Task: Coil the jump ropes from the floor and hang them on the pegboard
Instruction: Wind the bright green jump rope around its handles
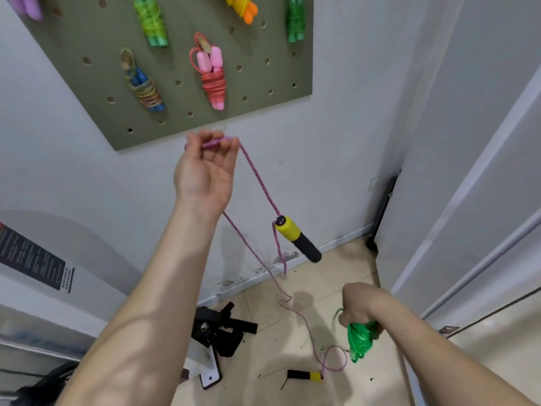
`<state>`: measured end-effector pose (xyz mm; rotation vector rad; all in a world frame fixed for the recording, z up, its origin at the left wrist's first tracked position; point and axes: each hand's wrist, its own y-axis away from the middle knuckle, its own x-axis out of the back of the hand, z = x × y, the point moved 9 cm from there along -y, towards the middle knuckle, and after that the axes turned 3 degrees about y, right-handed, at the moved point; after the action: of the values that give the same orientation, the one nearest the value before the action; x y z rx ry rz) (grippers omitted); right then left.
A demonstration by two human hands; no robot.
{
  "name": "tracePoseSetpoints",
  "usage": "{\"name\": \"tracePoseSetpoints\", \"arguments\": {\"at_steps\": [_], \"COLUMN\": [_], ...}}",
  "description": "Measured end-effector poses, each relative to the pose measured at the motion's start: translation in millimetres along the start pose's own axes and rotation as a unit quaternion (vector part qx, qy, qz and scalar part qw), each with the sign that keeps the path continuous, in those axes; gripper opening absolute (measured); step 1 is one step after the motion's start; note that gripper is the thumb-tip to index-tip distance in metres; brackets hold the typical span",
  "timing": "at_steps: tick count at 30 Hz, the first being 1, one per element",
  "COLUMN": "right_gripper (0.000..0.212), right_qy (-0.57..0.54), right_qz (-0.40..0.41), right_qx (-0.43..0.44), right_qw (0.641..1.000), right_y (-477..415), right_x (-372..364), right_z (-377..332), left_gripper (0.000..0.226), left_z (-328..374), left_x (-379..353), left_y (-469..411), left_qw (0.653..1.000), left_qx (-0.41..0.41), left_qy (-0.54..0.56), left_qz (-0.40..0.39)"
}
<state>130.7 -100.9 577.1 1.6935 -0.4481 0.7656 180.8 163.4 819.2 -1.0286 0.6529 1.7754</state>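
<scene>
Now | left hand (pixel 205 168) raised, pinching pink rope (pixel 258 177) | right hand (pixel 363 303) low, gripping green coil (pixel 360 338)

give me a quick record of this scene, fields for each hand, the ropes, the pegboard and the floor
left hand: raised, pinches the purple rope
purple rope: uncoiled; dangling handle hangs in the air, floor handle lies on the floor
right hand: low, grips the green coiled rope
pegboard: on the wall, coiled ropes hung on it, among them a pink rope and a blue-handled rope
floor: black straps lie near the wall
</scene>
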Motion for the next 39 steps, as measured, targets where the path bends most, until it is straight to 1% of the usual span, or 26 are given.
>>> {"name": "tracePoseSetpoints", "arguments": {"at_steps": [2, 3, 4, 5, 6, 7, 8, 9, 10, 11, 12, 14, 15, 16, 17, 20, 23, 25, 26, 27, 28, 31, 34, 35, 37, 39], "right_gripper": [0.029, 0.026, 0.021, 0.015, 0.013, 0.012, 0.013, 0.015, 0.016, 0.017, 0.016, 0.012, 0.014, 0.015, 0.014, 0.014, 0.034, 0.042, 0.045, 0.048, 0.046, 0.035, 0.036, 0.037, 0.040, 0.039], "right_qy": [-0.125, -0.178, -0.216, -0.243, -0.259, -0.266, -0.268, -0.269, -0.271, -0.273, -0.278, -0.291, -0.295, -0.301, -0.310, -0.322, -0.358, -0.412, -0.446, -0.474, -0.483, -0.469, -0.497, -0.496, -0.453, -0.392], "right_qz": [-0.030, -0.031, -0.023, -0.011, 0.002, 0.017, 0.031, 0.043, 0.053, 0.060, 0.065, 0.070, 0.073, 0.075, 0.076, 0.091, 0.090, 0.099, 0.113, 0.133, 0.161, 0.266, 0.354, 0.374, 0.418, 0.448], "right_qx": [0.012, 0.028, 0.046, 0.065, 0.082, 0.098, 0.113, 0.132, 0.152, 0.176, 0.199, 0.238, 0.253, 0.265, 0.273, 0.275, 0.284, 0.294, 0.286, 0.272, 0.256, 0.193, 0.153, 0.144, 0.121, 0.118], "right_qw": [0.992, 0.983, 0.975, 0.968, 0.962, 0.959, 0.956, 0.953, 0.949, 0.944, 0.938, 0.924, 0.918, 0.913, 0.908, 0.901, 0.885, 0.857, 0.840, 0.827, 0.822, 0.820, 0.778, 0.770, 0.778, 0.795], "right_y": [1.5, 3.9, 8.2, 13.5, 19.2, 25.7, 32.3, 39.1, 46.6, 55.0, 63.8, 80.9, 88.7, 95.4, 100.6, 110.5, 117.8, 123.5, 124.6, 125.0, 125.5, 127.8, 137.2, 141.3, 149.6, 159.4], "right_x": [5.0, 12.2, 21.9, 32.7, 42.7, 51.9, 60.4, 68.1, 74.6, 80.6, 86.1, 95.3, 98.9, 101.3, 103.1, 105.8, 100.6, 96.2, 95.3, 95.3, 95.6, 98.8, 98.8, 95.8, 87.2, 77.0], "right_z": [10.2, 10.4, 8.9, 6.5, 3.0, -2.1, -7.6, -14.4, -22.7, -32.4, -42.4, -60.1, -67.2, -72.7, -77.1, -84.9, -102.8, -118.5, -122.1, -123.6, -124.2, -117.6, -107.3, -106.4, -107.5, -113.8], "left_gripper": [0.029, 0.023, 0.016, 0.016, 0.021, 0.027, 0.030, 0.028, 0.023, 0.016, 0.019, 0.025, 0.028, 0.034, 0.039, 0.043, 0.052, 0.044, 0.037, 0.028, 0.023, 0.036, 0.038, 0.034, 0.017, 0.012], "left_z": [-7.7, -16.6, -27.1, -38.8, -49.4, -57.6, -64.3, -74.3, -84.3, -95.3, -105.4, -121.5, -123.7, -121.6, -116.3, -93.7, -56.5, -21.0, -4.3, 8.9, 18.6, 29.5, 31.3, 31.4, 28.4, 31.4], "left_x": [34.8, 56.3, 81.5, 104.7, 127.3, 144.1, 147.9, 138.3, 118.7, 96.1, 71.3, 38.8, 30.8, 30.1, 31.1, 38.7, 36.6, 29.1, 24.7, 21.9, 20.5, 25.7, 36.6, 40.2, 46.9, 52.7], "left_y": [1.4, 3.5, 7.4, 15.0, 23.9, 33.8, 43.9, 53.4, 66.9, 83.2, 100.3, 124.3, 130.0, 130.7, 130.9, 135.3, 137.2, 140.8, 147.3, 156.6, 167.4, 202.5, 236.7, 247.3, 264.8, 274.9], "left_qw": [0.994, 0.979, 0.940, 0.859, 0.734, 0.598, 0.497, 0.474, 0.516, 0.578, 0.624, 0.662, 0.677, 0.683, 0.674, 0.622, 0.612, 0.617, 0.624, 0.618, 0.584, 0.401, 0.290, 0.265, 0.241, 0.241], "left_qx": [0.015, 0.038, 0.075, 0.124, 0.175, 0.204, 0.197, 0.159, 0.114, 0.087, 0.073, 0.101, 0.129, 0.152, 0.162, 0.148, 0.085, 0.020, -0.001, -0.009, -0.020, -0.098, -0.204, -0.226, -0.239, -0.245], "left_qy": [-0.099, -0.193, -0.328, -0.494, -0.656, -0.775, -0.843, -0.859, -0.834, -0.785, -0.735, -0.663, -0.636, -0.625, -0.632, -0.676, -0.704, -0.720, -0.720, -0.725, -0.749, -0.836, -0.848, -0.848, -0.838, -0.834], "left_qz": [0.033, 0.049, 0.060, 0.052, 0.025, -0.015, -0.057, -0.108, -0.157, -0.206, -0.254, -0.334, -0.347, -0.346, -0.347, -0.366, -0.350, -0.317, -0.305, -0.304, -0.313, -0.360, -0.395, -0.400, -0.427, -0.432]}}
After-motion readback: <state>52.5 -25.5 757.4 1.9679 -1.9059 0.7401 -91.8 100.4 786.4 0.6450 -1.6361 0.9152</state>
